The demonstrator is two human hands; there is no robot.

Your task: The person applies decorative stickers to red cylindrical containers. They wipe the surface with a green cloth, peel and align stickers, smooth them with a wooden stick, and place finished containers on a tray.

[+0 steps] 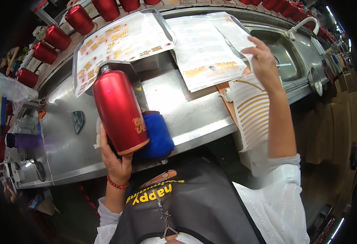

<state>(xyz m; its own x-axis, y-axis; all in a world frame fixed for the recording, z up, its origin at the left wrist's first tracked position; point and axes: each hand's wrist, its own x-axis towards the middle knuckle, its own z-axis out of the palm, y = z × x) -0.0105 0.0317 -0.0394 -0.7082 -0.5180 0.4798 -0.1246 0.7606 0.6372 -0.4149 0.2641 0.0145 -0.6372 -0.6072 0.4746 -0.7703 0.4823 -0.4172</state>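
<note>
My left hand (pixel 116 164) grips the lower side of a glossy red bottle (pixel 115 105), which is tilted with its neck away from me. A gold decal sits low on its right side, and a gold band runs round its base. Behind the bottle's lower end lies a folded blue cloth (pixel 157 136). At the right, my right hand (pixel 265 65) is over the edge of a stack of white decal sheets (pixel 202 53), fingers bent and apart, with nothing visible between them. Below its wrist hangs a white sheet with curved gold strips (pixel 251 107).
A metal tray with printed decal sheets (pixel 121 44) stands at the back. Several red bottles (pixel 79 19) line the far ledge. A sink (pixel 284 55) with a white faucet (pixel 304 26) is at the right. A dark green scraper-like piece (pixel 77 121) lies on the steel counter (pixel 68 150).
</note>
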